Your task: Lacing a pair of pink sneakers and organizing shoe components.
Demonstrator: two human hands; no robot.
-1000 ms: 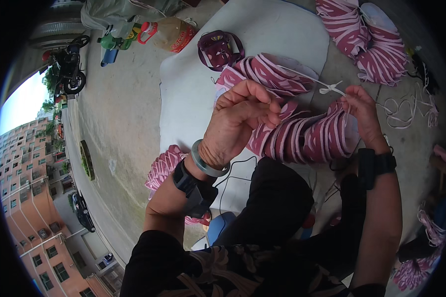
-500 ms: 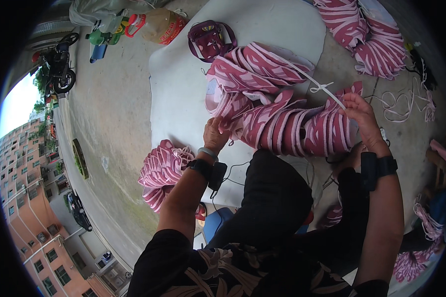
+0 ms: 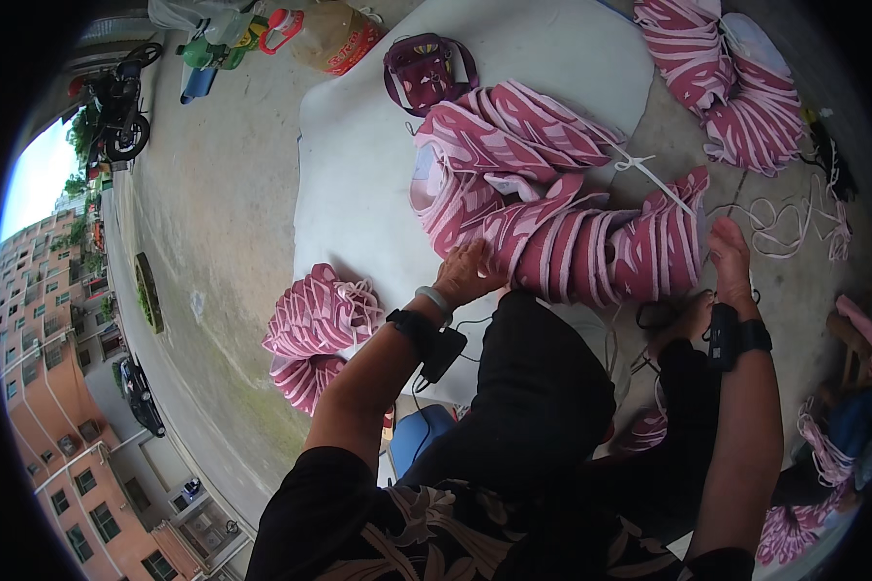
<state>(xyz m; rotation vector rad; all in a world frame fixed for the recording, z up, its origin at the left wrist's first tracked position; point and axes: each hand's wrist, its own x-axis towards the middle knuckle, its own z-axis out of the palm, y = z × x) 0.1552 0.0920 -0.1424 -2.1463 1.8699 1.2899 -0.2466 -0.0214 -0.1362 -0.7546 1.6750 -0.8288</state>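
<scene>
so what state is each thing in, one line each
pink bundle: curved into an arc, pieces packed close
white cord: knotted, running straight between the bundle's ends
left hand: on the bundle, grip unclear
right hand: at the bundle's right end, contact unclear
loose cord: slack, in loops
white sheet: spread out
purple bag: lying on the sheet, open or shut unclear
motorbike: standing, no rider visible

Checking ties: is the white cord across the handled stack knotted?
Knotted: the white cord has a knot between ends of the pink fabric stack.
</scene>
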